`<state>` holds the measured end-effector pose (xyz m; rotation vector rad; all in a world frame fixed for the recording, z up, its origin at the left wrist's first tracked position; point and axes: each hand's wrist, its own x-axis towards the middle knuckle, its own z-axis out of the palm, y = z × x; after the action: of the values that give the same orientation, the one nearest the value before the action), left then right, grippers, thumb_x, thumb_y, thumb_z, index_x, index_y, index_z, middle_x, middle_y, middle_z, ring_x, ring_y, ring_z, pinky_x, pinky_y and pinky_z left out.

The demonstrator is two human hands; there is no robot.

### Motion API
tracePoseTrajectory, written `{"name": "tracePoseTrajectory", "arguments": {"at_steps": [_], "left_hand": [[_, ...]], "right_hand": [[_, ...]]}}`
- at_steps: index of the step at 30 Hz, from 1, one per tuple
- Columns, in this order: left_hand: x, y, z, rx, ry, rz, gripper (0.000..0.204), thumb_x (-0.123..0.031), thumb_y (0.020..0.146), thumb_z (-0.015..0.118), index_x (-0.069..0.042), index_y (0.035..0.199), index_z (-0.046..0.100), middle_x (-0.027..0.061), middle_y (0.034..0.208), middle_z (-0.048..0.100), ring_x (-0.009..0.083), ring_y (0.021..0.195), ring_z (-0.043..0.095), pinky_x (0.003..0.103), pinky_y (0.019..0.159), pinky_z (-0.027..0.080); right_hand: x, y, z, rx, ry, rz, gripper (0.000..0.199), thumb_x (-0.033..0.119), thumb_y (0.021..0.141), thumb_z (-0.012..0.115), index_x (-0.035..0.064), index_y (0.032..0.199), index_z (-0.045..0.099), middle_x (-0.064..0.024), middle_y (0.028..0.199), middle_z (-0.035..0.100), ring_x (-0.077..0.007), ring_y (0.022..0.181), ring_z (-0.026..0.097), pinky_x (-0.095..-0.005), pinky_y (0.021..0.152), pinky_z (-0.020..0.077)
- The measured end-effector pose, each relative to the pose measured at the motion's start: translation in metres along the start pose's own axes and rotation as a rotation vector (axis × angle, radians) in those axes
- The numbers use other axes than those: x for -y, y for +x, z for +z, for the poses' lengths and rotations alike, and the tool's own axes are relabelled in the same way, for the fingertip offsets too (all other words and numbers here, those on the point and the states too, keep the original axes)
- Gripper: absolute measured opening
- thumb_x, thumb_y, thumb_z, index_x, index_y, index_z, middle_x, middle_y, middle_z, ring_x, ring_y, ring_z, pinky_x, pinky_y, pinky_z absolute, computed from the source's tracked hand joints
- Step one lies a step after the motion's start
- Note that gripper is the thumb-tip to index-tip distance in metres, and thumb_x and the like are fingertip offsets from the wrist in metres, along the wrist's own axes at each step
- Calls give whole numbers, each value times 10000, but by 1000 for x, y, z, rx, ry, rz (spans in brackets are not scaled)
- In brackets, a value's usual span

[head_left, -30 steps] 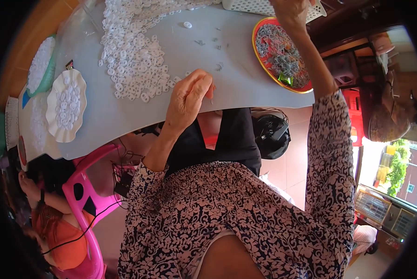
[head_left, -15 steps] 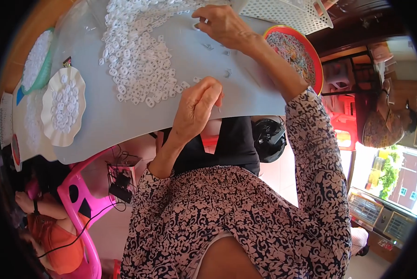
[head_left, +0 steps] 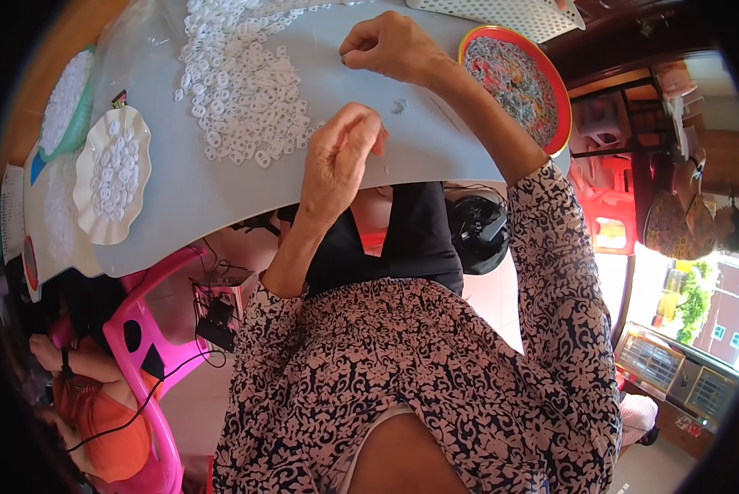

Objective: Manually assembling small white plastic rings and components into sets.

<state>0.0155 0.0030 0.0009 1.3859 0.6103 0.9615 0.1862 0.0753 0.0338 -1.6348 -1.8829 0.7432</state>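
The left hand rests at the near edge of the grey counter, its grip pinched together (whether on anything, I cannot tell). The right hand hovers curled, fingertips together, beside the pile of small white rings. A red-rimmed bowl sits to the right; a white scalloped dish lies well apart on the left.

White basket — cut by top edge
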Motion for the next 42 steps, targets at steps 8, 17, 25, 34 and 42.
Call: {"name": "tracePoseTrajectory", "arguments": {"at_steps": [8,17,25,34,42], "left_hand": [[1,11,-6,-240,-36,-66,266,-268,925,516,-11,897,577,39,710,583,91,689,513,241,657,402],[0,12,-11,-185,-4,-29,188,-172,922,536,4,933,601,26,729,557,105,742,524,234,703,404],[-7,12,-11,-196,57,-43,210,-188,919,543,16,916,595,35,707,559,118,742,537,259,735,416],[-1,16,-13,-85,-317,-76,301,-261,949,456,-1,860,581,64,673,556,128,677,532,243,669,414],[-2,11,-20,-22,-88,-153,279,-236,952,490,25,923,584,53,721,545,151,724,529,285,746,440]], "right_hand": [[18,-46,2,74,636,168,170,137,838,633,-3,930,660,-13,690,582,-71,611,520,-217,559,441],[16,-68,7,-61,745,67,238,199,892,597,-31,919,653,-41,723,611,-92,655,562,-232,617,489],[12,-68,13,-68,556,-51,198,198,884,615,9,924,659,-11,709,610,-77,629,542,-233,581,467],[18,-78,25,-396,110,-490,141,92,839,637,12,956,641,-82,790,657,-130,652,612,-271,623,504],[11,-83,24,-176,558,-150,180,106,878,601,-18,1007,625,-72,821,665,-93,712,614,-249,652,514]]}}
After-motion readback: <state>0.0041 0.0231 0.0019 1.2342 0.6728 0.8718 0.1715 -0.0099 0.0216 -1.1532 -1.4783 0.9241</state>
